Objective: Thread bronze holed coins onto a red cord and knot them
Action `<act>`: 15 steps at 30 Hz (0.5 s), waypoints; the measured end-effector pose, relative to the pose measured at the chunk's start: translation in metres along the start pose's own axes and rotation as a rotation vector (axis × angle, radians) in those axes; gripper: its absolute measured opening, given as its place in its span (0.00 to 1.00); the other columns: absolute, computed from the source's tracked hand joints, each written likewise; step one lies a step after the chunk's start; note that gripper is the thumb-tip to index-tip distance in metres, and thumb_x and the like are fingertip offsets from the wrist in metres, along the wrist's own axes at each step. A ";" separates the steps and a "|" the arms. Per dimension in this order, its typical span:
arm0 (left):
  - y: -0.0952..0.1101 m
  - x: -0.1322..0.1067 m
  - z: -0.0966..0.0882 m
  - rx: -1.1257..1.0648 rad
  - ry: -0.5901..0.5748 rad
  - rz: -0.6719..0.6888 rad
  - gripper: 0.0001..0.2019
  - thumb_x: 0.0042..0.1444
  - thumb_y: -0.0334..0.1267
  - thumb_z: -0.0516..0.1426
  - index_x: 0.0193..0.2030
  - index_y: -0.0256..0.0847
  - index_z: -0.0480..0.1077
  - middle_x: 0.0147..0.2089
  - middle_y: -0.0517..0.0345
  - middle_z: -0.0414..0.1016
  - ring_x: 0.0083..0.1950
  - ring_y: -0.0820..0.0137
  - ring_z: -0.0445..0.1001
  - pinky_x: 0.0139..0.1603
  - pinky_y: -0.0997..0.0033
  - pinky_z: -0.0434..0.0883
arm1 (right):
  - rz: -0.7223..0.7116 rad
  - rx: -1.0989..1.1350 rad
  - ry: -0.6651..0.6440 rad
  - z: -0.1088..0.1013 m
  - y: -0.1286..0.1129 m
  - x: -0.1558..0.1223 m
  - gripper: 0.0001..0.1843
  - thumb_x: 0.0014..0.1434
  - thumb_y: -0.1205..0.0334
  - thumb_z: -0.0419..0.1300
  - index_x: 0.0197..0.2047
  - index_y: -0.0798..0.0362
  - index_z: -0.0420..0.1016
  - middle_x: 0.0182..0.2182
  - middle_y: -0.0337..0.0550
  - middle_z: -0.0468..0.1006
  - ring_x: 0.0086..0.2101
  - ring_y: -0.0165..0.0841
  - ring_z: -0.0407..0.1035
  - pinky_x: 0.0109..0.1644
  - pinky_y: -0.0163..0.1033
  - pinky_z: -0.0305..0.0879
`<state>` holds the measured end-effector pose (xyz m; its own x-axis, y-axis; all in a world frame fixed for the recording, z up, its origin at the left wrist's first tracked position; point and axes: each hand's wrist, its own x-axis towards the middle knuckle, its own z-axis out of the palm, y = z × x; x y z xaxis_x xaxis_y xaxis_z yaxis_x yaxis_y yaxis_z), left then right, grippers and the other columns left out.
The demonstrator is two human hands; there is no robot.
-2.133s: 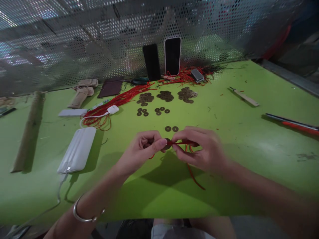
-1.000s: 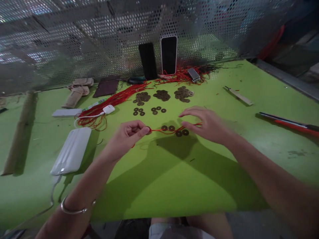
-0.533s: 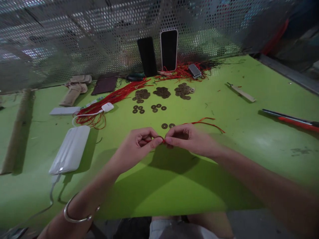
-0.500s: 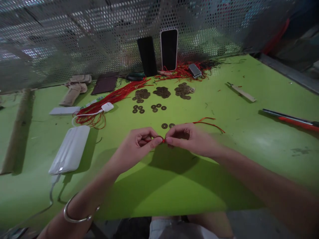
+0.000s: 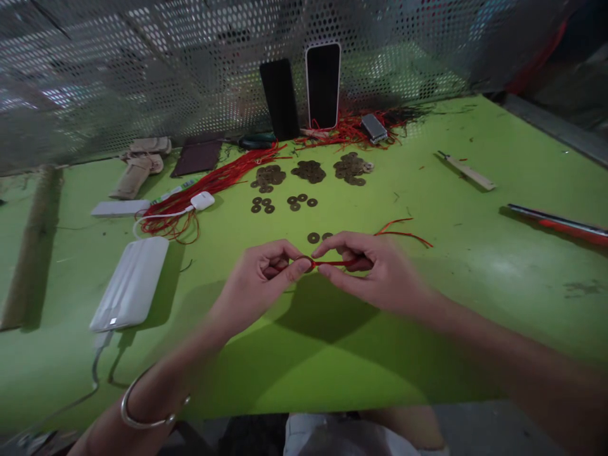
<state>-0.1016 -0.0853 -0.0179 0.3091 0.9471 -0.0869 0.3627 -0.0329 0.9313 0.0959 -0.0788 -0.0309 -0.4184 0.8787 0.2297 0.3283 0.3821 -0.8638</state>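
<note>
A small craft workshop: a green bench [image 5: 475, 253] backed by a perforated metal screen [image 5: 142, 76], with piles of holed coins [image 5: 308, 171] just before the screen and bundled red cords [image 5: 209, 187] beside them.

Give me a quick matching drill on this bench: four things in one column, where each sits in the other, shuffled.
Things:
1 red cord
2 white power bank
3 two phones
4 coin piles

Places:
A leaning upright on the mesh wall
B pinched between both hands
C flat at the table's left
D just in front of the phones

Pairs: 1-B, 2-C, 3-A, 4-D
</note>
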 end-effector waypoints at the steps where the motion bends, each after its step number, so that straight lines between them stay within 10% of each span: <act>1: 0.000 -0.001 0.001 -0.003 -0.002 0.002 0.06 0.54 0.38 0.60 0.31 0.38 0.70 0.20 0.66 0.61 0.20 0.82 0.53 0.17 0.83 0.49 | -0.044 -0.048 0.018 0.000 -0.001 -0.001 0.08 0.57 0.60 0.59 0.41 0.52 0.75 0.22 0.34 0.72 0.20 0.23 0.61 0.23 0.28 0.58; 8: 0.003 -0.001 0.002 -0.025 -0.011 -0.009 0.11 0.56 0.44 0.58 0.30 0.37 0.70 0.19 0.65 0.61 0.19 0.82 0.54 0.17 0.83 0.51 | -0.292 -0.236 0.102 0.000 0.000 -0.003 0.06 0.59 0.64 0.58 0.38 0.49 0.76 0.30 0.36 0.80 0.25 0.26 0.71 0.30 0.31 0.67; 15: 0.001 -0.002 0.004 0.006 0.028 0.037 0.09 0.55 0.43 0.58 0.31 0.38 0.71 0.20 0.66 0.63 0.19 0.83 0.57 0.17 0.85 0.54 | -0.168 -0.082 0.100 0.003 -0.002 -0.004 0.05 0.58 0.65 0.58 0.37 0.50 0.75 0.30 0.36 0.79 0.25 0.24 0.71 0.29 0.29 0.68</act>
<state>-0.0985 -0.0884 -0.0181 0.2973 0.9539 -0.0420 0.3571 -0.0703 0.9314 0.0945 -0.0836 -0.0311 -0.3881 0.8233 0.4142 0.3304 0.5439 -0.7714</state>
